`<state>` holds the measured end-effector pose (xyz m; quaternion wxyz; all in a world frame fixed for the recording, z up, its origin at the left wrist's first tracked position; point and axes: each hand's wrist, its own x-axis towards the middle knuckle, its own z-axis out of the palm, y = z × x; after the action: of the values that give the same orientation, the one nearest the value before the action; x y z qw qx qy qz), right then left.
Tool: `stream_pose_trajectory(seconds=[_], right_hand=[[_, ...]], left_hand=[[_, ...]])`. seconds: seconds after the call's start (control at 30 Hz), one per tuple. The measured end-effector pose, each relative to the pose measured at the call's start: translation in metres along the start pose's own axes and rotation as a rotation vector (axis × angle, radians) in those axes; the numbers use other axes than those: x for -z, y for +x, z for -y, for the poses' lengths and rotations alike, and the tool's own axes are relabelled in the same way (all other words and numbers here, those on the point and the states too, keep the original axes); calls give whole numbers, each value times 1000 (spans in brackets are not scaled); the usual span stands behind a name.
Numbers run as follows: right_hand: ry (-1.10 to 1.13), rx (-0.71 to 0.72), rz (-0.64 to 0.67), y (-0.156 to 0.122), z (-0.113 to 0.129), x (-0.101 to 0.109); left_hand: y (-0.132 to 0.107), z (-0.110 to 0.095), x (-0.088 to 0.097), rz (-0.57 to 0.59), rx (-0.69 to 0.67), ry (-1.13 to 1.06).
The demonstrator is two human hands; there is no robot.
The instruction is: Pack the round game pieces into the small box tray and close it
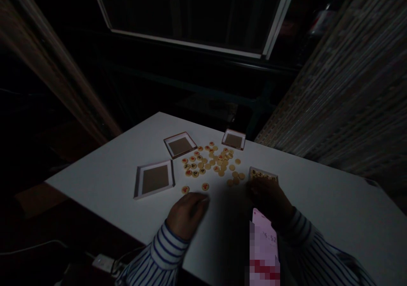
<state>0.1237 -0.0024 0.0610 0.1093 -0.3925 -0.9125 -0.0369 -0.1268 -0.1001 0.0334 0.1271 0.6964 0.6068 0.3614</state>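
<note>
Toward the surface's (104,173) far edge, a box (263,171) has Chinese chess pieces (263,175); left fingers (197,199) half curled, right fingers (257,188) dark, grips unclear.

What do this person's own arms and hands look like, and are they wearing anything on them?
Both the left hand and right hand are bare, without gloves. The left sleeve and right sleeve are pale with dark blue stripes, circling the cuffs. No cables show on either arm; dimness hides finer detail.
</note>
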Motion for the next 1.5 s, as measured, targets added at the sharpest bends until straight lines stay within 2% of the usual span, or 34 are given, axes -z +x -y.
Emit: stream_pose_trajectory(seconds=[0.23,0.43,0.7,0.9,1.23,1.5], right_hand=[[-56,70,128,25,22,9],[-91,59,197,43,34,15],[-65,105,273,86,36,9],[-48,143,313,125,48,0],[-33,210,291,176,65,-23],[-52,229,363,206,81,-33]], left_hand=[[8,4,15,12,8,16],[17,14,21,15,22,77],[35,42,36,37,65,192],[56,47,50,50,122,257],[79,70,45,8,125,320],[85,84,34,17,124,283]])
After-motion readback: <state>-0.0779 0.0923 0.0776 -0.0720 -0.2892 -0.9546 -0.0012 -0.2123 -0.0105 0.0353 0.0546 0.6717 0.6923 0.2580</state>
